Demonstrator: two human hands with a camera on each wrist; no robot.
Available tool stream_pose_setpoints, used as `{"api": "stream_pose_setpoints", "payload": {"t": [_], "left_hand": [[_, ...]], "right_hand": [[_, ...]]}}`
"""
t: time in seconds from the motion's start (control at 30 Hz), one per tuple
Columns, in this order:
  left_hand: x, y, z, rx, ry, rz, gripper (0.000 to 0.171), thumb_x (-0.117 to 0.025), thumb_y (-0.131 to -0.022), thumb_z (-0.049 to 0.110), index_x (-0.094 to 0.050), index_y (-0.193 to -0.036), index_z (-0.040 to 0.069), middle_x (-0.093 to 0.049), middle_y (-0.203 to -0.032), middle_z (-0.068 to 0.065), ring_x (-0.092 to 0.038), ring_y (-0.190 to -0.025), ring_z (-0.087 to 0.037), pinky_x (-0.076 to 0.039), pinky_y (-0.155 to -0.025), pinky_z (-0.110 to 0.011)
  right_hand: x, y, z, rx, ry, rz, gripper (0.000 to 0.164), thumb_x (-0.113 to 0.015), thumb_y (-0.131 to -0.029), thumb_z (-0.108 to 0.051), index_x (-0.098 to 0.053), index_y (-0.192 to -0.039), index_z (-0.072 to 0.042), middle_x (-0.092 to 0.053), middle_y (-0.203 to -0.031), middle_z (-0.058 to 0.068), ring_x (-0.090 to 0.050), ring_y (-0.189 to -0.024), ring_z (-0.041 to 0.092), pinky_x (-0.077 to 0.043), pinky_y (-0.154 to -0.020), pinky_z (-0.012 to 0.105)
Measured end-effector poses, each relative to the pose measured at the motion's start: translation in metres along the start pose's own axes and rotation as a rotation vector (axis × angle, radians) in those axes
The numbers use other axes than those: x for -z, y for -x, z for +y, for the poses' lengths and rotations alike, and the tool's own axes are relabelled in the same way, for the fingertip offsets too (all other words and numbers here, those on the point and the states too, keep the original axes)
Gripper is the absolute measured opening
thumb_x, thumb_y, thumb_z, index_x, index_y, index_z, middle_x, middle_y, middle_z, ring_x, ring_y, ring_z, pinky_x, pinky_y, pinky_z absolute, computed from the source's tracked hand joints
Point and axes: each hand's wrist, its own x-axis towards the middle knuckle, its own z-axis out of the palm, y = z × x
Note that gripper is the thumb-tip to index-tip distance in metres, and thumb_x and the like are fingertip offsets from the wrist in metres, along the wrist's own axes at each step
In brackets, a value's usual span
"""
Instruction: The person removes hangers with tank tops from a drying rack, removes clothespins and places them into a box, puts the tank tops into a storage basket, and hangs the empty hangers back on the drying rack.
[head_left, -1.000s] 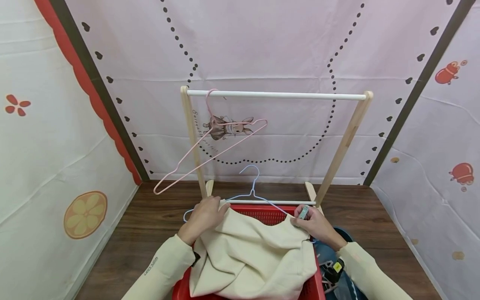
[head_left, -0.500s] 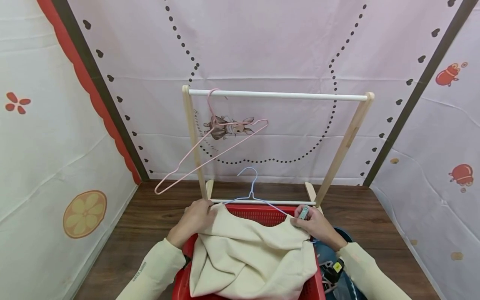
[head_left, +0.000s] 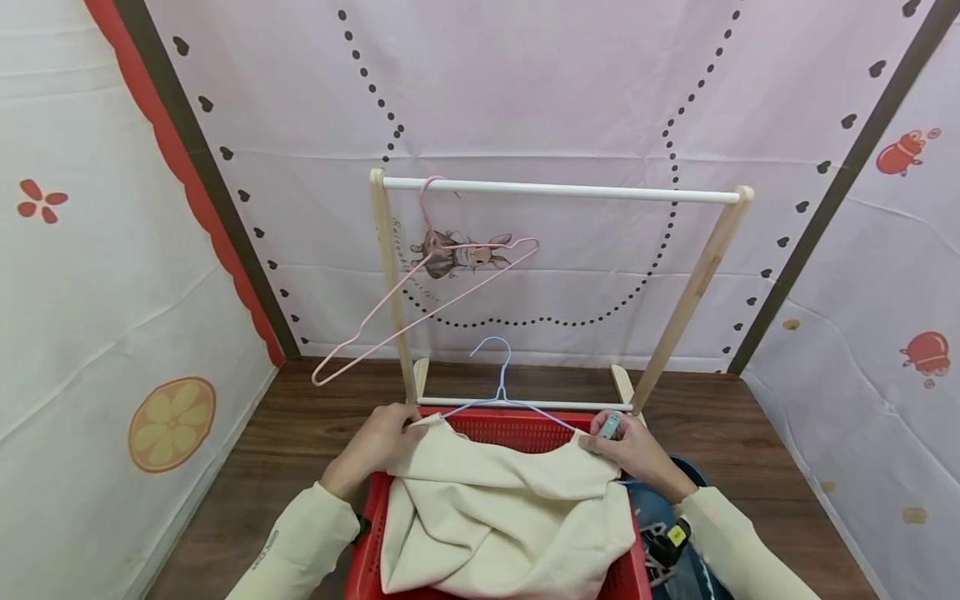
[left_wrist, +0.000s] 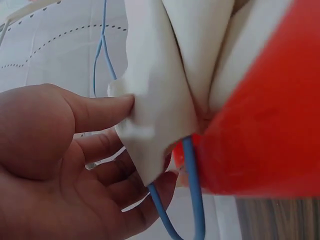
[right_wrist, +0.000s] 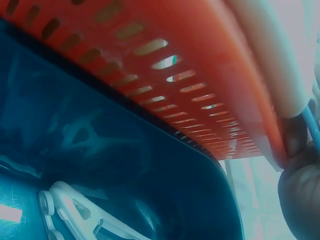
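A cream garment (head_left: 502, 517) lies across the red basket (head_left: 363, 558), its neckline facing the rack. Inside its shoulders runs a blue clothes hanger (head_left: 502, 377), hook up. My left hand (head_left: 381, 442) pinches the left shoulder; in the left wrist view the thumb presses on the cloth (left_wrist: 160, 95), fingers behind it, and the blue hanger end (left_wrist: 194, 185) sticks out beyond the opening. At the other shoulder, my right hand (head_left: 633, 450) pinches cloth and hanger, with a small pale teal piece (head_left: 610, 425) held against the palm side, its kind unclear.
A rack with a white rail (head_left: 555, 190) stands behind the basket; a pink hanger (head_left: 420, 321) hangs at its left. Right of the basket is a dark blue basin (right_wrist: 130, 150) holding a white clip (right_wrist: 82, 207) and a black-and-yellow item (head_left: 667, 542).
My left hand has moved left and slightly down, drawing the garment's left shoulder over the hanger's end, which was sticking out. The hook has shifted slightly left. My right hand stays put.
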Motion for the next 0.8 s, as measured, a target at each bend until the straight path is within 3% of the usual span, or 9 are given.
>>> {"api": "stream_pose_setpoints", "payload": {"t": [0.37, 0.57, 0.8], "left_hand": [[0.004, 0.005, -0.012, 0.027, 0.050, -0.080, 0.013, -0.063, -0.097, 0.015, -0.063, -0.085, 0.010, -0.055, -0.070, -0.002, -0.050, -0.060, -0.013, -0.041, -0.052, -0.028], [0.005, 0.008, -0.020, 0.034, 0.101, -0.131, 0.012, -0.060, -0.099, 0.017, -0.062, -0.089, 0.011, -0.055, -0.072, -0.002, -0.050, -0.060, -0.013, -0.044, -0.052, -0.028], [0.008, 0.013, -0.030, -0.041, 0.146, -0.181, 0.011, -0.058, -0.101, 0.020, -0.062, -0.093, 0.012, -0.057, -0.077, -0.001, -0.051, -0.063, -0.013, -0.045, -0.055, -0.027]], "right_hand": [[0.001, 0.002, -0.004, 0.017, -0.030, -0.014, 0.028, -0.071, -0.093, -0.028, -0.057, -0.099, -0.004, -0.061, -0.078, 0.006, -0.059, -0.061, 0.013, -0.051, -0.054, 0.027], [0.001, 0.005, -0.009, 0.040, -0.061, -0.029, 0.026, -0.062, -0.099, -0.024, -0.057, -0.105, 0.000, -0.061, -0.088, 0.008, -0.059, -0.071, 0.013, -0.051, -0.062, 0.027], [0.007, 0.005, -0.004, 0.107, 0.005, -0.048, 0.026, -0.052, -0.104, -0.024, -0.061, -0.110, 0.000, -0.064, -0.098, 0.009, -0.061, -0.085, 0.012, -0.052, -0.075, 0.027]]}}
